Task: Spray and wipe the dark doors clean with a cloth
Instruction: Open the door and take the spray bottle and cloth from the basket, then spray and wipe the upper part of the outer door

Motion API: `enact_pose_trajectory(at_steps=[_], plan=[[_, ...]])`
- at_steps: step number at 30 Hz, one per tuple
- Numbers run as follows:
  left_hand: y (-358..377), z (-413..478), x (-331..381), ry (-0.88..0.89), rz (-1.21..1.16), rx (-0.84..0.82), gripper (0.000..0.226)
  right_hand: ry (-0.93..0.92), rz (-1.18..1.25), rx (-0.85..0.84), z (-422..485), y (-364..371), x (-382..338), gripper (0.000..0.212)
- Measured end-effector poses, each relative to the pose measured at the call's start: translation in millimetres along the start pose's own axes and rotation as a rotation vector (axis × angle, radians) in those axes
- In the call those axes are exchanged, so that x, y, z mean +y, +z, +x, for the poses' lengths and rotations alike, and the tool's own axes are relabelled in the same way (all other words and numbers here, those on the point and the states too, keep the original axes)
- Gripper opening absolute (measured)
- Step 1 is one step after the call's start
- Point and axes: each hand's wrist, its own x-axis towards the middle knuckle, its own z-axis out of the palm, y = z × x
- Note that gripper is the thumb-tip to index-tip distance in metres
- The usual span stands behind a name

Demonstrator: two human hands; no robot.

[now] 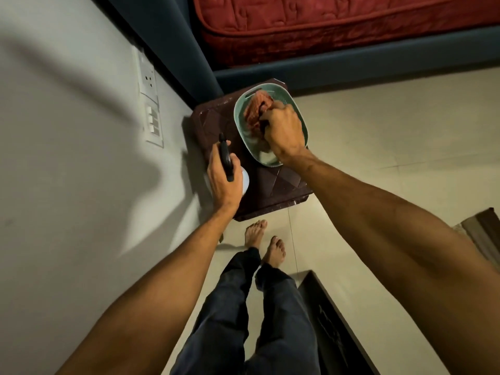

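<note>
A dark brown plastic stool (273, 190) stands against the wall. On it sits a pale green basin (296, 104) holding an orange-pink cloth (254, 110). My right hand (282, 132) reaches into the basin, its fingers curled round the cloth. My left hand (223, 180) grips a spray bottle (226, 158) with a black trigger head and a white body, standing at the stool's near left corner. A dark panel (341, 320) shows at the lower right edge; whether it is a door I cannot tell.
A grey wall with a socket and switch plate (151, 104) fills the left. A bed with a red mattress (338, 25) on a dark blue frame lies beyond the stool. My bare feet (266, 244) stand on the pale tiled floor. A striped mat (484, 234) lies at the right.
</note>
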Motion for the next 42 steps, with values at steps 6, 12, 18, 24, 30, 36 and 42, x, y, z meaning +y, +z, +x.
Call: enact_pose_trajectory(at_steps=[6,12,18,24,30,36,42], plan=[[-29.4,-42.2,30.2,0.095,0.188,-0.037,0.032,0.066,0.166,0.273,-39.6,-55.5,-14.5,0.031],[-59.6,-96.8,44.3,0.055,0.032,-0.176,0.027,0.250,0.296,0.364,-117.2,-67.1,-28.6,0.033],[-87.4,-142.6,43.2,0.124,-0.070,-0.328,0.023,0.528,0.344,0.430,-221.8,-41.9,-47.5,0.035],[-126.2,-189.3,25.7,0.214,-0.077,-0.492,0.024,0.847,0.516,0.602,-319.6,-8.1,-89.2,0.034],[-171.4,-236.2,16.8,0.307,-0.054,-0.678,0.020,0.986,0.624,0.766,-413.3,12.7,-140.0,0.031],[-214.0,-276.5,15.3,0.467,-0.055,-0.873,0.021,1.055,0.553,0.971,-500.3,10.2,-174.5,0.035],[-266.0,-314.5,18.7,0.611,-0.071,-1.042,0.029,1.126,0.476,1.241,-579.7,2.1,-235.3,0.035]])
